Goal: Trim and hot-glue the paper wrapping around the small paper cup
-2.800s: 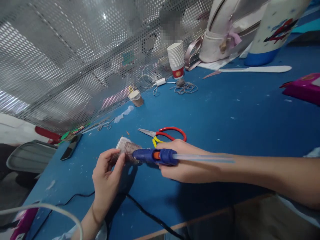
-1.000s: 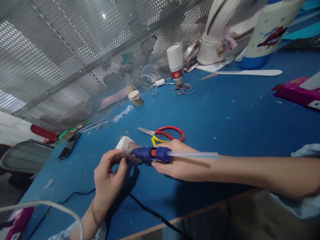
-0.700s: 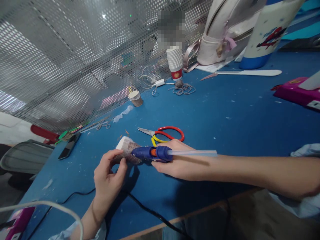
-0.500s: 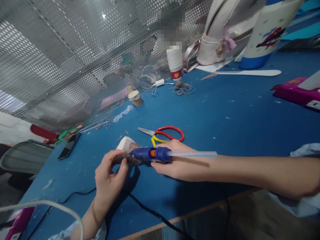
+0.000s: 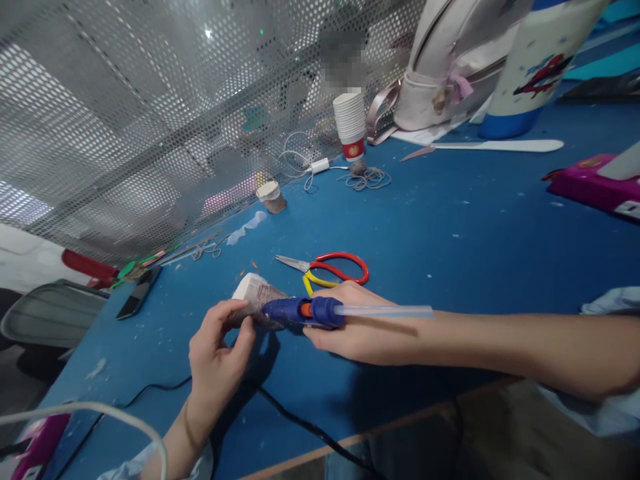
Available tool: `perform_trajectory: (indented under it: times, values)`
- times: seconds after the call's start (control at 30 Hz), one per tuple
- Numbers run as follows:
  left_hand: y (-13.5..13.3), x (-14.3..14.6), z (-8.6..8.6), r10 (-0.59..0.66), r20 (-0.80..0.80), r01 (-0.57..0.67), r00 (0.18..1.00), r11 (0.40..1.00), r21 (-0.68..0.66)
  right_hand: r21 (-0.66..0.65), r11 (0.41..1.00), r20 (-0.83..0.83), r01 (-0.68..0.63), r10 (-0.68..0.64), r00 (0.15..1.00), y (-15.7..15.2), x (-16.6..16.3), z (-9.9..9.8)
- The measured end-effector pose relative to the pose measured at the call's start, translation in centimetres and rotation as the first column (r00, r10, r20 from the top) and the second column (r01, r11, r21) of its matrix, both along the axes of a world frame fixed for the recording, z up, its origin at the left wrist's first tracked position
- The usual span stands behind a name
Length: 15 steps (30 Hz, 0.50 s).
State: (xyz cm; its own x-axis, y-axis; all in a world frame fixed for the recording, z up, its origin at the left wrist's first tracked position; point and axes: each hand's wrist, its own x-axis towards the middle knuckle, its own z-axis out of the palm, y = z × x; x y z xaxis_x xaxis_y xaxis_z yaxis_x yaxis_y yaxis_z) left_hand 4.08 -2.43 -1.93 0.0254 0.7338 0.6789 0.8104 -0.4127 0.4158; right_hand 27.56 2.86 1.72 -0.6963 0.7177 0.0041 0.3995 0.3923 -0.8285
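Observation:
My right hand (image 5: 357,330) is wrapped around a blue glue gun (image 5: 305,311) with an orange trigger and a clear glue stick (image 5: 383,311) sticking out behind it. The nozzle touches a small paper cup wrapped in brown cord (image 5: 255,297). My left hand (image 5: 217,360) pinches that cup from the near side, thumb and fingers closed on it, just above the blue table (image 5: 450,227). The gun's black cord (image 5: 300,427) trails toward me.
Red-and-yellow scissors (image 5: 333,267) lie just behind my right hand. Farther back are a stack of paper cups (image 5: 350,123), a loose cord pile (image 5: 367,175), another wrapped cup (image 5: 271,197), a phone (image 5: 137,297), a pink bag (image 5: 445,73), a magenta box (image 5: 595,183) and a perforated metal screen (image 5: 150,113).
Almost nothing differs. The glue gun and both hands stay at the wrapped cup, with only small shifts of the nozzle and my left fingers.

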Motion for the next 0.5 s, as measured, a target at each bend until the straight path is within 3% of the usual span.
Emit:
perform_trajectory:
  times: [0.23, 0.5]
  values:
    - [-0.01, 0.11, 0.08, -0.006, 0.025, 0.006, 1.000, 1.000, 0.002, 0.026, 1.000, 0.000, 0.012, -0.012, 1.000, 0.08, -0.14, 0.06]
    - [-0.43, -0.63, -0.12, 0.066, 0.136, -0.050, 0.989, 0.992, -0.117, -0.016, 0.999, -0.042, 0.034, -0.035, 0.998, -0.05, -0.12, -0.22]
